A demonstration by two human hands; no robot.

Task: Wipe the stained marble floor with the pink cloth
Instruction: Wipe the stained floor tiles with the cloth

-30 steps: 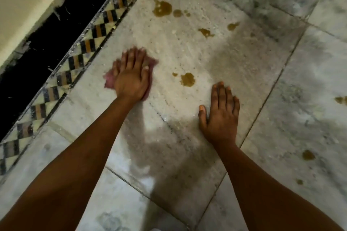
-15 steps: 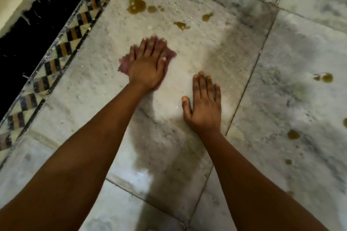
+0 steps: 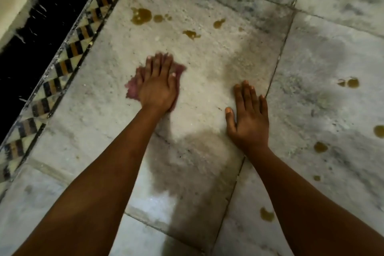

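**Wiping under way — plenty of stains left**

The left hand (image 3: 158,87) lies flat on the pink cloth (image 3: 133,88) at centre frame, fingers (image 3: 160,62) stretched out and close together, pressing it onto the marble floor (image 3: 207,81) rather than gripping it. The right hand (image 3: 249,118) rests bare on the slab just right of centre, fingers spread, holding nothing — it looks like a prop. The patch between the two hands appears pale and free of spots. Brown stains (image 3: 141,15) sit above the cloth toward the top, and more dot the right-hand slabs (image 3: 351,82), near the frame's right edge. I'd judge the job well short of half done.
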